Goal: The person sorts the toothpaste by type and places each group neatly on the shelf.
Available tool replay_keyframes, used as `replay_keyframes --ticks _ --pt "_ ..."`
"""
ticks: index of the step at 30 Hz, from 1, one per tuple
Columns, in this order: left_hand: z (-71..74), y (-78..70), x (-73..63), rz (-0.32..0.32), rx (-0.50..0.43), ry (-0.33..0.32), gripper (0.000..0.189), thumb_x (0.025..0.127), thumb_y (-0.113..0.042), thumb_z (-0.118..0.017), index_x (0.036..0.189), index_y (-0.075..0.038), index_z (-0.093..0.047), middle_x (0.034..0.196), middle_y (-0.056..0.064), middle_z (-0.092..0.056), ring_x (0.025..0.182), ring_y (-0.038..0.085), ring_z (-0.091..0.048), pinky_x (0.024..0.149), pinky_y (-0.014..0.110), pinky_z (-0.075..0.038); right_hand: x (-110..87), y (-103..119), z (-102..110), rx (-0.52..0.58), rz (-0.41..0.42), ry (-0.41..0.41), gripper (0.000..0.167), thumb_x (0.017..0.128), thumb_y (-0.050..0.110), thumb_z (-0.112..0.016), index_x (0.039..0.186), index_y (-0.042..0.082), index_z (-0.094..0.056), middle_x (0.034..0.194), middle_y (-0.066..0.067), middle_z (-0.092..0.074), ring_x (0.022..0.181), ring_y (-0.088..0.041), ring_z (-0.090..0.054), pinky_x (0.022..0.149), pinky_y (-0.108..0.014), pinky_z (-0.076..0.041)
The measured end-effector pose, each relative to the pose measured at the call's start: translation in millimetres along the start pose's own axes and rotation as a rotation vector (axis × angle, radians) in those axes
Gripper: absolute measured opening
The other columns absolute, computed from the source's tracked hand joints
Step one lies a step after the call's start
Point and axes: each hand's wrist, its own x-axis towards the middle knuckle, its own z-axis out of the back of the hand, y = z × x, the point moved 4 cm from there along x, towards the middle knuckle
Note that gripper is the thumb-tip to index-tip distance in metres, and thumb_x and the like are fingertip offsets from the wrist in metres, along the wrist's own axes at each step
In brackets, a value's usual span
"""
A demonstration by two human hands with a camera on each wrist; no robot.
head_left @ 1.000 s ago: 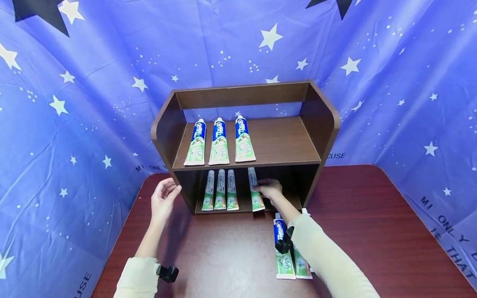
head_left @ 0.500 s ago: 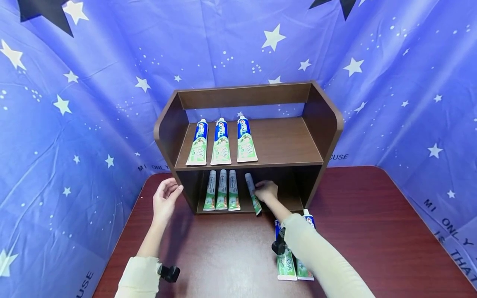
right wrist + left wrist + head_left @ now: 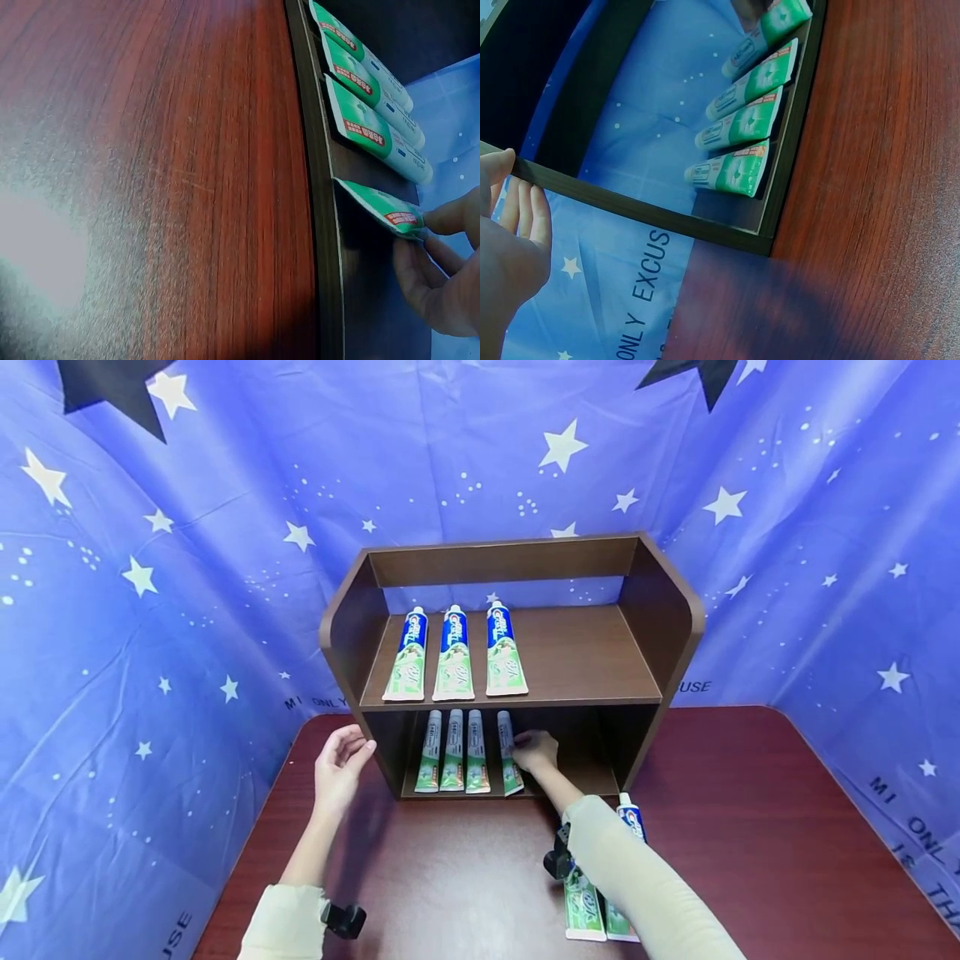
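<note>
In the head view my right hand [image 3: 537, 752] reaches into the lower level of a brown two-level shelf [image 3: 585, 647]. Its thumb and fingers pinch the edge of a green and grey toothpaste tube [image 3: 382, 208], which leans up on one side in the right wrist view. Left of that tube, several matching toothpaste tubes [image 3: 453, 752] lie in a row, crimped ends toward the front. My left hand [image 3: 341, 772] holds the front edge of the shelf's left side panel [image 3: 600, 193] between thumb and fingers.
Three blue and green Crest toothpaste tubes [image 3: 454, 656] lie on the upper level. More toothpaste tubes [image 3: 584, 906] lie on the red-brown table [image 3: 465, 877] under my right forearm, partly hidden by the sleeve. A starry blue curtain [image 3: 225, 527] surrounds the table.
The held toothpaste tube has come away from my right side toward the row on the left, tilting and straightening as it went. My left hand stays at the shelf's side panel.
</note>
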Motion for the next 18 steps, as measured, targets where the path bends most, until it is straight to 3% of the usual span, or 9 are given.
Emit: replay_keyframes --ticks 8,18 --pt "5.3 -2.0 -1.6 -0.022 0.021 -0.039 0.033 0.082 0.014 -0.062 0.1 -0.013 -0.062 0.089 -0.015 -0.066 0.083 -0.004 -0.064 0.077 0.008 -0.051 2.1 4 -12 0.014 0.012 0.014 0.017 0.077 0.021 -0.073 0.089 0.01 -0.076 0.098 -0.009 -0.075 0.103 -0.03 -0.067 0.09 -0.039 -0.053" --pt "0.0 2.7 0.3 -0.017 0.011 -0.018 0.035 0.082 0.014 -0.063 0.1 -0.016 -0.062 0.089 -0.016 -0.066 0.083 -0.004 -0.064 0.078 0.009 -0.051 4.7 -2 -9 0.03 -0.003 -0.001 0.018 0.078 0.019 -0.073 0.092 0.008 -0.076 0.098 -0.01 -0.075 0.104 -0.03 -0.067 0.093 -0.04 -0.052"
